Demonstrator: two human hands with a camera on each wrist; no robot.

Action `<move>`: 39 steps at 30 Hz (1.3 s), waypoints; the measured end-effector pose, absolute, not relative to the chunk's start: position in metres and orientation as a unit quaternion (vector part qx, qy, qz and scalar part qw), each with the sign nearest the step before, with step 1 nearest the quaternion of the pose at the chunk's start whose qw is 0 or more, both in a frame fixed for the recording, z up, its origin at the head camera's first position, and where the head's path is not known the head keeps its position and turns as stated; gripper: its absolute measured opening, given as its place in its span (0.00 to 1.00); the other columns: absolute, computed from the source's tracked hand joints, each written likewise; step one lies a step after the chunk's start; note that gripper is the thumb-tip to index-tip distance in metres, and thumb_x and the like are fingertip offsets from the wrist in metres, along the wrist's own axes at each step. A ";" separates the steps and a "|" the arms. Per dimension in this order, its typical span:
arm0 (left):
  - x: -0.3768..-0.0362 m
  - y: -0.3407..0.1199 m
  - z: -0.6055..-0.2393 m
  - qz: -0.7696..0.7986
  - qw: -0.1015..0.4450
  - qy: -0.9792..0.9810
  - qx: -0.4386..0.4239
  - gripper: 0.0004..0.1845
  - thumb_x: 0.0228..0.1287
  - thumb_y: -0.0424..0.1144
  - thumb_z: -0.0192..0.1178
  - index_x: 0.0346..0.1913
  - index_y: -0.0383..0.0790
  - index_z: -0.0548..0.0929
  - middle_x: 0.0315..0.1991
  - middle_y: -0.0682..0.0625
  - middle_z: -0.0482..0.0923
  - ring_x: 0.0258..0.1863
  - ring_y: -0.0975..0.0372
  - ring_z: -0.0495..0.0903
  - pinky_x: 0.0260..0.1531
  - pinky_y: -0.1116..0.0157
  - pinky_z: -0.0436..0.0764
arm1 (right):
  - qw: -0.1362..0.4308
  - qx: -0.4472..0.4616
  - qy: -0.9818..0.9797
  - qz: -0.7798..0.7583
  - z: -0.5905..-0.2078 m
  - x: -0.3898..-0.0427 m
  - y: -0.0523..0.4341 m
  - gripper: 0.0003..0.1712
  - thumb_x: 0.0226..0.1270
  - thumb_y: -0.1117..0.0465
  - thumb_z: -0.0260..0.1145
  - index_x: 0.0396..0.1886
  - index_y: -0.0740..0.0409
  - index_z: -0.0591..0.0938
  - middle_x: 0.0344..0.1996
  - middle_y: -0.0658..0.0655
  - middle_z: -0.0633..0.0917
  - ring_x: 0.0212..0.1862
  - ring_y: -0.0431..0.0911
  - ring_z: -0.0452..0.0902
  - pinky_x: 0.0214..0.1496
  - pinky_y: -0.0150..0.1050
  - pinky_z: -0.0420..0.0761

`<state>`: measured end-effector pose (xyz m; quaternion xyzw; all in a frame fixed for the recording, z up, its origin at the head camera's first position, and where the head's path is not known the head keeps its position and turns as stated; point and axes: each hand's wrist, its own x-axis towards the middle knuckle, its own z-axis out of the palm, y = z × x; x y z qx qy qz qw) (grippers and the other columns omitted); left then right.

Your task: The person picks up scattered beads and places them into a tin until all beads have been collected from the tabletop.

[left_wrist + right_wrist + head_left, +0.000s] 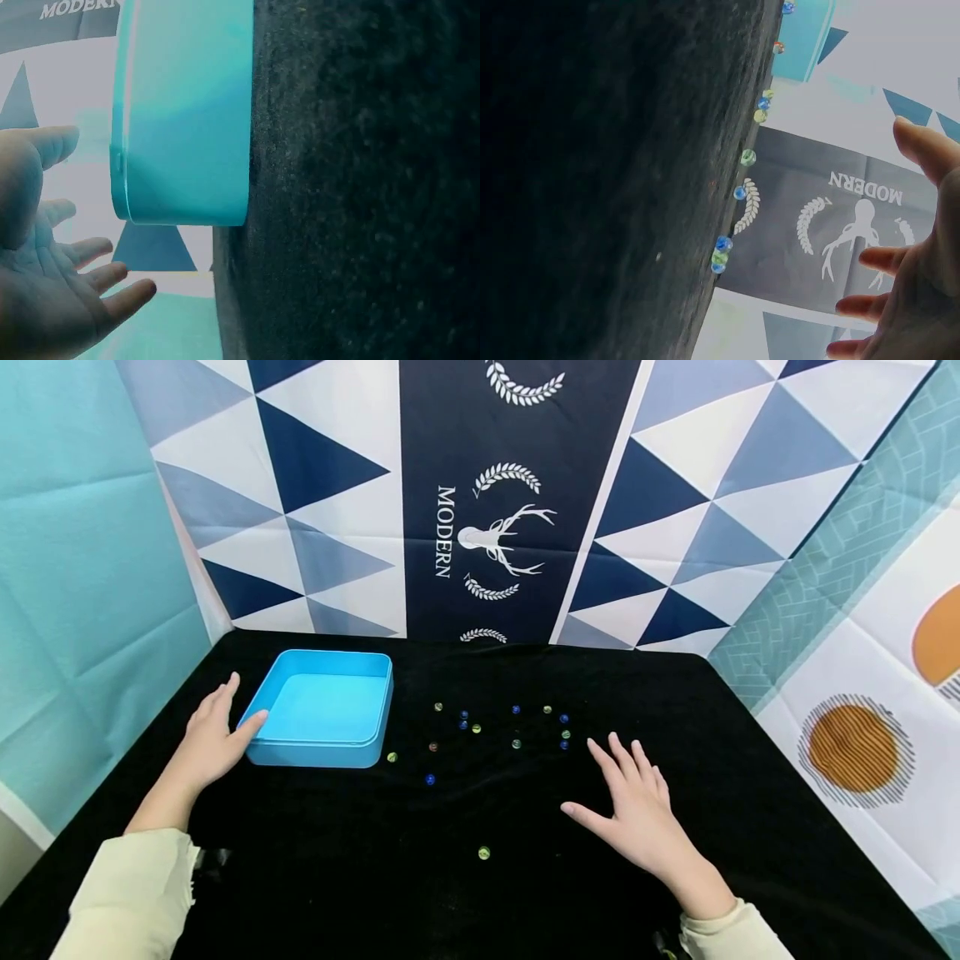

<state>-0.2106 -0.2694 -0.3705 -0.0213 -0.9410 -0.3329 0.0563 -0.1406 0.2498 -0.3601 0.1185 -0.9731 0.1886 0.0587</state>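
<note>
A shallow light-blue square box (pixel 320 755) stands on the black cloth at the left, with nothing inside it. Beside its left wall is my left hand (pixel 213 739), fingers spread; the left wrist view shows a gap between this hand (pixel 56 277) and the box (pixel 184 150). My right hand (pixel 637 810) hovers over the cloth at the right with its fingers apart, holding nothing. Several glass marbles lie scattered between box and right hand, among them a blue marble (pixel 430 780), a reddish marble (pixel 432 747) and a yellow-green marble (pixel 392 757).
One yellow-green marble (pixel 483 853) lies alone nearer the front. A black cloth (pixel 337 860) covers the table. Patterned fabric with a deer print (pixel 495 539) hangs behind it, and a plain teal sheet (pixel 82 568) hangs at the left.
</note>
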 end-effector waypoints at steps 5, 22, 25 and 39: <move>-0.215 -0.275 -0.371 -0.401 -0.001 -0.916 -0.002 0.46 0.69 0.57 0.45 0.71 0.35 0.30 0.68 0.24 0.35 0.63 0.30 0.42 0.54 0.31 0.52 | 0.059 0.126 -0.972 0.189 -0.361 -0.144 0.238 0.52 0.54 0.29 0.59 0.73 0.47 0.54 0.72 0.62 0.48 0.71 0.61 0.34 0.63 0.69 0.42; -0.220 -0.299 -0.384 -0.577 -0.110 -0.809 0.011 0.43 0.68 0.46 0.54 0.73 0.39 0.38 0.71 0.33 0.41 0.62 0.55 0.64 0.56 0.63 0.71 | 0.057 0.144 -0.967 0.203 -0.365 -0.145 0.216 0.51 0.54 0.29 0.59 0.72 0.46 0.56 0.72 0.60 0.50 0.71 0.59 0.35 0.64 0.66 0.42; -0.219 -0.304 -0.388 -0.598 -0.117 -0.793 0.004 0.43 0.67 0.47 0.56 0.73 0.36 0.42 0.71 0.33 0.40 0.52 0.73 0.69 0.52 0.70 0.73 | 0.060 0.149 -0.965 0.207 -0.366 -0.145 0.212 0.52 0.54 0.29 0.59 0.72 0.47 0.56 0.71 0.60 0.52 0.71 0.59 0.36 0.65 0.66 0.43; -0.221 -0.306 -0.391 -0.634 -0.122 -0.764 0.002 0.42 0.67 0.44 0.57 0.73 0.36 0.43 0.71 0.32 0.36 0.41 0.83 0.71 0.47 0.75 0.75 | 0.050 0.177 -0.955 0.231 -0.365 -0.145 0.195 0.54 0.51 0.31 0.64 0.73 0.46 0.55 0.71 0.59 0.51 0.71 0.56 0.36 0.66 0.64 0.41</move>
